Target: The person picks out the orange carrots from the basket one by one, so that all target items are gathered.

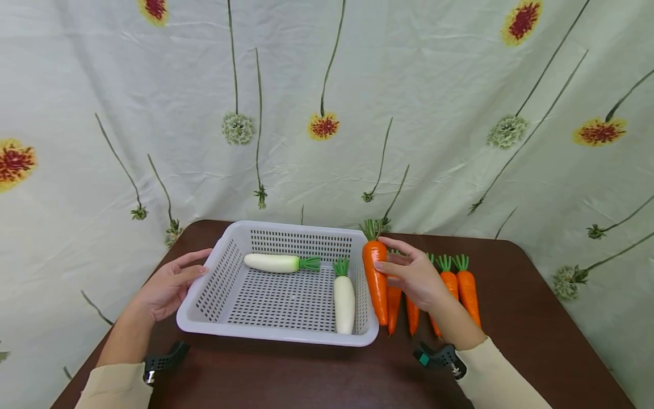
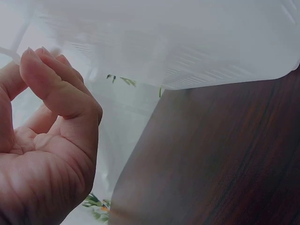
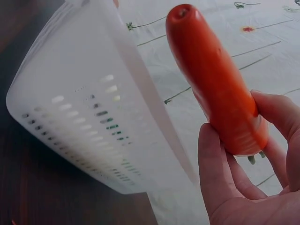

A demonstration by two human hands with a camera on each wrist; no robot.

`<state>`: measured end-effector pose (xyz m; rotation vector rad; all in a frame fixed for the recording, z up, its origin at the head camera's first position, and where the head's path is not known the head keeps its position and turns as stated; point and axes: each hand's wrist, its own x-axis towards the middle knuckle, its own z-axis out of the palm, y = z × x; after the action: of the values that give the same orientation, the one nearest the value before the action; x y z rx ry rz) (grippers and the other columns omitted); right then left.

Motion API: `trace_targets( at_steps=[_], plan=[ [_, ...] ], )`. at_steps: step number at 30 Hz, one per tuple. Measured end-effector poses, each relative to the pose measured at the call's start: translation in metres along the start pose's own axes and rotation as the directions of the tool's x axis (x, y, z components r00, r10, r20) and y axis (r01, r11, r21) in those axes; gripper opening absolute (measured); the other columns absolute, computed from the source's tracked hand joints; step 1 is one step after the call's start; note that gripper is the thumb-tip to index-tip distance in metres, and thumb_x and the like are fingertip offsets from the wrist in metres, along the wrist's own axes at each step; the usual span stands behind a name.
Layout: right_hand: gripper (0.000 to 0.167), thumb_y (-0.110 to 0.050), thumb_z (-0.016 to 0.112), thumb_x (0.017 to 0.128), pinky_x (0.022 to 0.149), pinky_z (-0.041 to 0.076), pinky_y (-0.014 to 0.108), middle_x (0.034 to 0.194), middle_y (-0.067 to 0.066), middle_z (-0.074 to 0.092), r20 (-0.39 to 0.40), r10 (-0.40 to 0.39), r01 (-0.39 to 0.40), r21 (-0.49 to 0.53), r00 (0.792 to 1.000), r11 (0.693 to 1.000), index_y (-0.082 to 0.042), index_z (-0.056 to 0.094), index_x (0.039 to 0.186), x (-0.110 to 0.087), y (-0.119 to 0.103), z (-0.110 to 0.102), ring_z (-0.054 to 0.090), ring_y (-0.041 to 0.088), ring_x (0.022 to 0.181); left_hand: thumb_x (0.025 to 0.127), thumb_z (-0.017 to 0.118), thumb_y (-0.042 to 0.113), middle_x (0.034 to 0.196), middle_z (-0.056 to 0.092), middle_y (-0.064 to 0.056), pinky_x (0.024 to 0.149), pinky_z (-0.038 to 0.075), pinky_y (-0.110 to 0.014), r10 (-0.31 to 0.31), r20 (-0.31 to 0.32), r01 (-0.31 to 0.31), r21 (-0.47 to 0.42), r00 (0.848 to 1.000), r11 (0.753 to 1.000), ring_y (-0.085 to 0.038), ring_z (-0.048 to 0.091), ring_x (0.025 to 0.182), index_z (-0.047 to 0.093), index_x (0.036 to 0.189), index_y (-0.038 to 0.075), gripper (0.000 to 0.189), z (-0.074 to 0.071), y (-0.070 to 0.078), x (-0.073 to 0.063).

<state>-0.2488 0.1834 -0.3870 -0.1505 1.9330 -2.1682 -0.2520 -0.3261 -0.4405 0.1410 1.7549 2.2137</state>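
Observation:
A white plastic basket point(image 1: 286, 336) with slotted walls sits on the table, and my left hand point(image 1: 171, 284) pinches its left rim. Two white radishes with green tops are inside: one radish point(image 1: 273, 263) lies sideways near the back wall, the other radish point(image 1: 344, 304) points lengthwise along the right side. My right hand point(image 1: 411, 275) grips an orange carrot point(image 1: 375, 278) between thumb and fingers, held above the basket's right rim. In the right wrist view the carrot point(image 3: 211, 75) is clear of the basket's outer wall point(image 3: 70, 93). The left wrist view shows my curled fingers point(image 2: 61, 89) at the rim.
Several more carrots point(image 1: 467, 289) lie in a row on the dark brown table point(image 1: 516, 318), right of the basket and partly hidden by my right hand and forearm. A pale flowered cloth point(image 1: 434, 102) hangs behind the table.

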Motion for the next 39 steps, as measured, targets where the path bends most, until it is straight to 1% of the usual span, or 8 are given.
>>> trace_targets(
  at_steps=[10,14,17,21,23,29,34,39],
  plan=[
    [0.062,-0.006,0.073,0.094,0.08,0.062,0.03,0.107,-0.001,0.073,-0.019,-0.005,0.005,-0.004,1.0,1.0,-0.013,0.05,0.15,-0.013,0.005,-0.022,0.07,0.014,0.087,0.108,0.051,0.012,0.119,0.076,0.005,0.085,0.063,-0.051,0.003,-0.011,-0.003,0.016,1.0,1.0,-0.022,0.076,0.104,0.053,0.144,0.026,0.039,0.001,-0.002,0.002],
    [0.062,-0.008,0.074,0.094,0.083,0.063,0.032,0.112,-0.001,0.072,-0.041,0.0,-0.001,-0.027,0.999,1.0,-0.014,0.05,0.151,-0.016,0.008,-0.031,0.07,0.015,0.091,0.108,0.05,0.011,0.119,0.076,0.005,0.085,0.063,-0.051,0.008,-0.007,-0.008,0.019,1.0,1.0,-0.022,0.076,0.103,0.053,0.144,0.025,0.039,0.002,-0.003,0.002],
    [0.062,-0.008,0.075,0.093,0.083,0.064,0.034,0.115,-0.001,0.072,-0.056,-0.005,0.003,-0.03,0.998,1.0,-0.014,0.051,0.15,-0.018,0.01,-0.037,0.072,0.017,0.093,0.108,0.05,0.012,0.119,0.076,0.005,0.085,0.062,-0.051,0.008,-0.009,-0.008,0.024,1.0,1.0,-0.022,0.076,0.104,0.052,0.145,0.025,0.039,0.003,-0.003,0.002],
    [0.063,-0.005,0.074,0.093,0.081,0.064,0.035,0.115,-0.002,0.073,-0.055,-0.016,0.015,-0.016,0.998,1.0,-0.013,0.05,0.151,-0.021,0.013,-0.045,0.073,0.018,0.095,0.108,0.051,0.012,0.12,0.075,0.005,0.085,0.063,-0.051,0.011,-0.006,-0.011,0.017,1.0,1.0,-0.023,0.076,0.104,0.051,0.146,0.025,0.041,0.003,-0.003,0.002],
    [0.063,-0.005,0.073,0.094,0.082,0.064,0.036,0.114,-0.003,0.073,-0.055,-0.017,0.017,-0.016,0.998,1.0,-0.014,0.05,0.151,-0.023,0.015,-0.049,0.073,0.018,0.096,0.108,0.051,0.012,0.121,0.075,0.005,0.085,0.062,-0.051,0.009,-0.001,-0.009,0.015,1.0,1.0,-0.023,0.076,0.105,0.051,0.147,0.025,0.041,0.003,-0.003,0.002],
    [0.062,-0.006,0.071,0.095,0.087,0.063,0.036,0.117,-0.004,0.07,-0.065,-0.019,0.017,-0.033,0.998,0.999,-0.014,0.048,0.153,-0.029,0.017,-0.059,0.072,0.017,0.1,0.108,0.051,0.013,0.12,0.075,0.006,0.085,0.062,-0.051,0.003,-0.019,-0.003,0.036,1.0,0.999,-0.023,0.076,0.104,0.051,0.147,0.025,0.041,0.004,-0.002,0.0],
    [0.061,-0.006,0.071,0.095,0.083,0.063,0.033,0.119,-0.004,0.068,-0.077,-0.031,0.026,-0.059,0.997,0.998,-0.015,0.049,0.152,-0.033,0.018,-0.067,0.071,0.016,0.097,0.108,0.052,0.013,0.119,0.075,0.005,0.084,0.063,-0.051,0.011,-0.024,-0.01,0.033,1.0,0.999,-0.023,0.076,0.103,0.051,0.147,0.025,0.041,0.003,-0.002,0.0],
    [0.059,-0.004,0.07,0.096,0.079,0.063,0.029,0.116,-0.005,0.07,-0.078,-0.052,0.048,-0.051,0.996,0.998,-0.015,0.051,0.15,-0.038,0.02,-0.076,0.071,0.015,0.094,0.108,0.051,0.013,0.12,0.075,0.005,0.085,0.063,-0.051,0.011,-0.021,-0.01,0.032,1.0,0.999,-0.023,0.076,0.104,0.049,0.148,0.024,0.042,0.002,-0.001,-0.001]
  ],
)
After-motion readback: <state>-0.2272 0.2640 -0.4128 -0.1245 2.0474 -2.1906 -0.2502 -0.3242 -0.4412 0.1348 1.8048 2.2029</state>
